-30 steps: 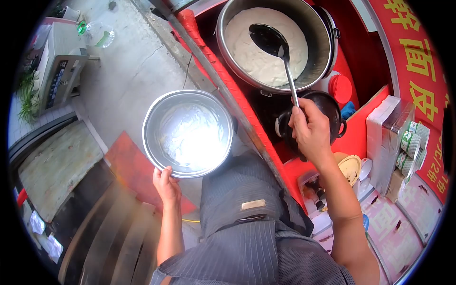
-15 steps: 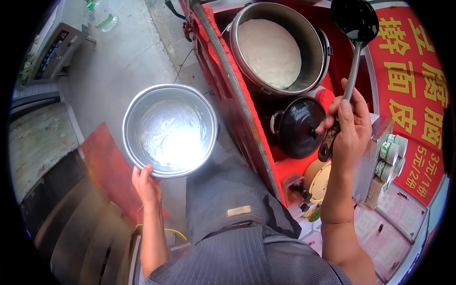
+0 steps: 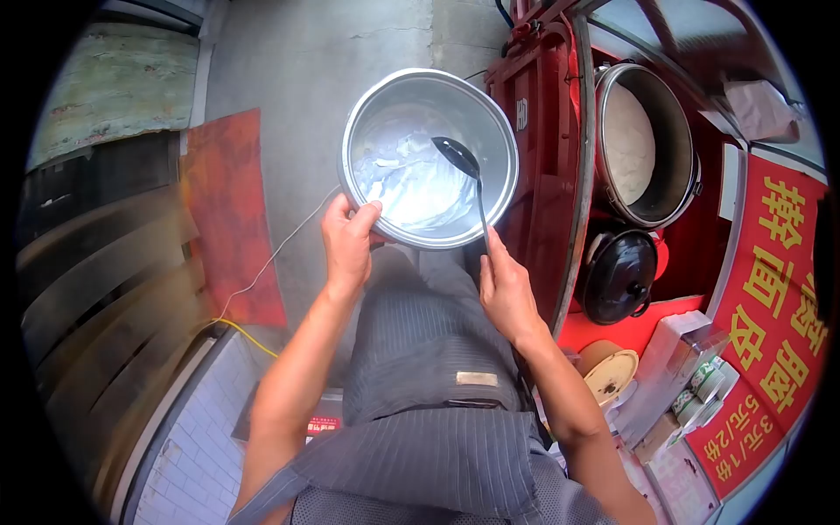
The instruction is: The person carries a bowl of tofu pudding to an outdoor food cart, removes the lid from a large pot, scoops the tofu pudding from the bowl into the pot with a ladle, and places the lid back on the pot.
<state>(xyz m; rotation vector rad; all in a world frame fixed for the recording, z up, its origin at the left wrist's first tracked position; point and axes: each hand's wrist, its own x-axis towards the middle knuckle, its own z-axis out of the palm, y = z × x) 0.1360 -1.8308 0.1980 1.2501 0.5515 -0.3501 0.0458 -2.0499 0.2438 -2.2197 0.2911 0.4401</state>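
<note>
My left hand (image 3: pixel 348 238) grips the near left rim of a round metal pot (image 3: pixel 500 179), thumb over the edge. White residue (image 3: pixel 424 194) streaks its bottom. My right hand (image 3: pixel 509 287) is closed around the handle of a ladle (image 3: pixel 457 157), whose dark bowl hangs inside the pot's opening. Whether the ladle touches the pot wall I cannot tell. To the right, a large metal pot (image 3: pixel 674 166) holds a smooth white mass (image 3: pixel 628 147) and stands in a red cart.
A black lidded pot (image 3: pixel 619 276) sits beside the large pot. The red cart's side (image 3: pixel 542 175) runs close along my right. Nearer are a round tan container (image 3: pixel 610 374) and a clear box (image 3: pixel 669 376). A yellow cable (image 3: pixel 249 337) lies at the left.
My view has turned left. The ladle has come down from above the cart into the pot's opening, and my two hands are now close together. My left hand still holds the pot.
</note>
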